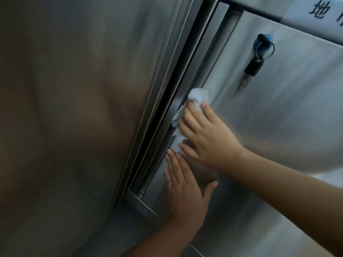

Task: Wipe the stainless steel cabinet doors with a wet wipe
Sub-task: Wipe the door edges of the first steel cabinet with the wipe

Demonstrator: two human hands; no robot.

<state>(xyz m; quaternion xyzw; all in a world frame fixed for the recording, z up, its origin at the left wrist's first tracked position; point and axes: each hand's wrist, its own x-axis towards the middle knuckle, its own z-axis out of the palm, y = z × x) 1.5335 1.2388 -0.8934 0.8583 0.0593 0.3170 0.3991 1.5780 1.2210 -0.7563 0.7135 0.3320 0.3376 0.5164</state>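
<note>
Right hand (207,138): fingers spread, nearly straight, pressing the bunched white wet wipe (199,95) against the left edge of the stainless steel cabinet door (278,112). One fingertip is sunk into the folds. The thumb lies flat on the metal below, and part of the wipe sticks out left of the fingers.

Left hand (185,190): just beneath the right. It is open, palm flat on the same door near its lower left corner, fingers together pointing up, thumb splayed right. It holds nothing.

Dark recessed channel (178,80) runs beside the door edge, with a steel panel (74,108) left of it.

Blue-capped lock (263,41) sits above the wipe, and a black-headed key (253,66) hangs from its ring. White label (315,12) at top right.
</note>
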